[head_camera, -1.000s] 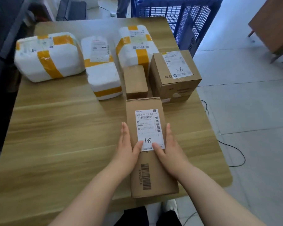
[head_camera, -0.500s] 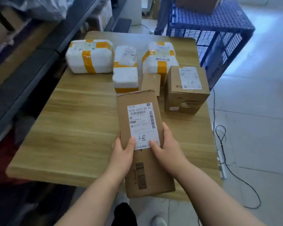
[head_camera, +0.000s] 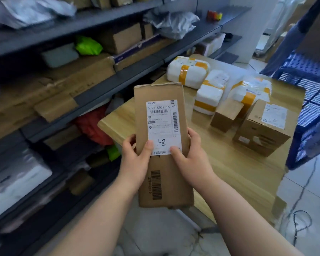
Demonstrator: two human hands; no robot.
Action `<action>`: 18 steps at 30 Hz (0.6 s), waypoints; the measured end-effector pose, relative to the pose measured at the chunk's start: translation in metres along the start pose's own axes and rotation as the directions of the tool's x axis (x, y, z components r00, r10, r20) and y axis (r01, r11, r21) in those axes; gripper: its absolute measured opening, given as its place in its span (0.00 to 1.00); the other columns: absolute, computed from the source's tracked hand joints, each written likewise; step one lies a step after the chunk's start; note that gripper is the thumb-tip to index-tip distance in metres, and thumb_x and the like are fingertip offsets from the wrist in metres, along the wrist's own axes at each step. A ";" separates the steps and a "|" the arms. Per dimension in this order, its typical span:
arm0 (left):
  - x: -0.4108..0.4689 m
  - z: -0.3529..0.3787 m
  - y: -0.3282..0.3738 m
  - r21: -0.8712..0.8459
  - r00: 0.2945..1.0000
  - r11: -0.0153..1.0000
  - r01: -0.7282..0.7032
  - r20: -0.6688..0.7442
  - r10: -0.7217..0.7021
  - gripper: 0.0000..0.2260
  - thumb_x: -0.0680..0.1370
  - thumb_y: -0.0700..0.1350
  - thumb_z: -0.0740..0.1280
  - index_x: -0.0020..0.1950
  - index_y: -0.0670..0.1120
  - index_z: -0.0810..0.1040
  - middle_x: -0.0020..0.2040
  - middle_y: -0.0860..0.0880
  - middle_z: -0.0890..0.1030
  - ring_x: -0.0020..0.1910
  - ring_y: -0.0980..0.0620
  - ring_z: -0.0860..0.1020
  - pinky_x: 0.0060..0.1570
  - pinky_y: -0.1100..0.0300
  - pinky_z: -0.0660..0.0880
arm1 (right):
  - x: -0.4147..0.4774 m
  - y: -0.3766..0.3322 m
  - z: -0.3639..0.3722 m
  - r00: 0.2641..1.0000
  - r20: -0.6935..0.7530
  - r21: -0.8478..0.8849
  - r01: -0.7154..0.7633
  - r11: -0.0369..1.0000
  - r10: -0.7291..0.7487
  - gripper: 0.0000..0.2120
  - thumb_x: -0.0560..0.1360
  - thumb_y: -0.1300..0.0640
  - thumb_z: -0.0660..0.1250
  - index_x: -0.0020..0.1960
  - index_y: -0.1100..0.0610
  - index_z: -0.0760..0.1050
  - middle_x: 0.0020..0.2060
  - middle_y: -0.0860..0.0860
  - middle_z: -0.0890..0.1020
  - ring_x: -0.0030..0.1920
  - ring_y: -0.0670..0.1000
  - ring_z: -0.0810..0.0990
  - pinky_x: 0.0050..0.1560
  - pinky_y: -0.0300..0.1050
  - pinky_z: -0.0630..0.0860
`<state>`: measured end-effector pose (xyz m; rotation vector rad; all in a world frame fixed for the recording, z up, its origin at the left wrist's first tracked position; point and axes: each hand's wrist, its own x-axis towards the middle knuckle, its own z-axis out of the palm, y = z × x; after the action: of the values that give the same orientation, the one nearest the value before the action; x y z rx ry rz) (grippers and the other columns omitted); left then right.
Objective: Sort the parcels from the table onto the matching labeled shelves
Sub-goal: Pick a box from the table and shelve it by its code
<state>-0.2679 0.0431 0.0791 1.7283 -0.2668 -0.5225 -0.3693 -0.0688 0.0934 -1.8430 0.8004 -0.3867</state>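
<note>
The long box (head_camera: pixel 163 137) is matt brown cardboard with a smooth white paper label (head_camera: pixel 163 126). The desk (head_camera: pixel 233 163) is light wood-grain; the shelves (head_camera: pixel 118 82) dark metal.

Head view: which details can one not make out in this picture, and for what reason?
All in the head view:
- the shelves: motion blur, so no shelf label can be read.
- the square box on the table: its handwritten number is too blurred.
- the long parcel: the label's small print is too fine; its back faces away and hides the fingertips of the left hand and the right hand.
</note>
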 end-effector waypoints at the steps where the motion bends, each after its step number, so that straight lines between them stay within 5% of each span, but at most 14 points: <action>1: -0.006 -0.011 0.001 -0.029 0.999 1.000 0.012 -0.030 -0.013 0.19 0.77 0.51 0.66 0.63 0.54 0.61 0.54 0.56 0.75 0.50 0.60 0.77 0.44 0.66 0.75 | -0.003 -0.006 0.008 0.999 0.030 0.001 0.013 1.000 -0.013 0.32 0.77 0.52 0.65 0.75 0.49 0.52 0.56 0.39 0.70 0.54 0.41 0.70 0.47 0.31 0.67; 4: -0.025 -0.051 0.001 -0.053 0.991 0.998 0.027 -0.126 -0.034 0.19 0.77 0.51 0.66 0.63 0.55 0.62 0.55 0.56 0.76 0.52 0.57 0.78 0.45 0.62 0.75 | -0.010 -0.028 0.037 0.990 0.123 0.007 0.061 0.998 -0.061 0.31 0.77 0.52 0.65 0.75 0.48 0.54 0.55 0.38 0.71 0.53 0.40 0.72 0.42 0.23 0.66; 7: -0.046 -0.106 -0.004 -0.080 0.971 0.996 0.035 -0.233 -0.053 0.18 0.77 0.52 0.66 0.63 0.58 0.62 0.53 0.58 0.76 0.49 0.59 0.79 0.41 0.65 0.74 | -0.022 -0.056 0.080 0.958 0.248 0.015 0.143 0.990 -0.142 0.29 0.76 0.51 0.65 0.74 0.46 0.57 0.54 0.36 0.74 0.55 0.41 0.75 0.50 0.29 0.71; 10: -0.076 -0.173 -0.013 -0.110 0.940 0.994 0.026 -0.337 -0.062 0.20 0.77 0.54 0.65 0.66 0.58 0.63 0.55 0.56 0.78 0.51 0.56 0.80 0.46 0.58 0.77 | -0.045 -0.087 0.137 0.900 0.357 0.002 0.268 0.963 -0.251 0.28 0.76 0.49 0.65 0.73 0.44 0.58 0.63 0.41 0.71 0.62 0.43 0.71 0.62 0.41 0.69; 15: -0.144 -0.292 -0.041 -0.088 0.859 0.996 0.013 -0.509 -0.057 0.20 0.78 0.53 0.65 0.68 0.60 0.64 0.61 0.57 0.76 0.57 0.58 0.77 0.55 0.55 0.75 | -0.113 -0.131 0.245 0.780 0.518 0.016 0.400 0.916 -0.350 0.31 0.77 0.48 0.64 0.75 0.43 0.54 0.66 0.45 0.64 0.58 0.38 0.64 0.55 0.32 0.62; 18: -0.196 -0.362 -0.063 -0.032 0.793 0.999 0.034 -0.608 -0.046 0.24 0.78 0.55 0.63 0.72 0.65 0.60 0.67 0.56 0.67 0.59 0.64 0.70 0.61 0.55 0.69 | -0.171 -0.152 0.313 0.703 0.597 0.065 0.438 0.897 -0.386 0.30 0.76 0.50 0.64 0.75 0.46 0.56 0.66 0.43 0.67 0.60 0.37 0.66 0.58 0.36 0.66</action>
<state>-0.2712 0.4589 0.1104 1.7907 0.2417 0.0285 -0.2538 0.3002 0.1211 -2.0531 -0.0503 -0.0239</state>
